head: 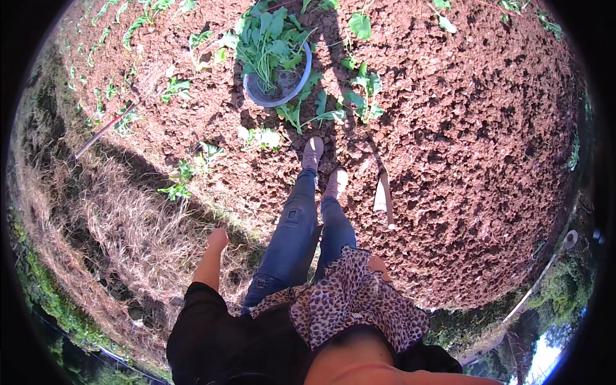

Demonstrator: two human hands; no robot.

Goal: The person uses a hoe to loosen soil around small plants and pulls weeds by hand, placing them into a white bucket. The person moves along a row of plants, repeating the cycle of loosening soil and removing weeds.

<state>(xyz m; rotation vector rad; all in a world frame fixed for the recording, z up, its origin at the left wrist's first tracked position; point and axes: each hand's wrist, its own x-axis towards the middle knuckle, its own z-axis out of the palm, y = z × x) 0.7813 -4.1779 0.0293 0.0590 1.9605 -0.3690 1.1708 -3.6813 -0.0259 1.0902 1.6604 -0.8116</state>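
Observation:
My left hand (218, 239) hangs at my left side above dry straw. Its fingers curl out of sight, and whether it holds anything is unclear. Most of my right hand and forearm (378, 264) is hidden behind a leopard-print ruffle (332, 298); only a strip of skin shows. Forward of that strip, apart from it, is a tool with a brown handle (389, 207) and a pale flat part (380, 196). Ahead of my shoes (313, 150) stands a round grey basin (307, 72) with cut leafy greens (269, 43) heaped in it.
Loose reddish tilled soil (471, 144) spreads ahead and right. Leafy plants (368, 96) grow near the basin, with smaller seedlings (175, 89) to the left. A red-and-grey pole (106, 127) lies across the bed's left edge. Dry straw (125, 226) covers the ground at left.

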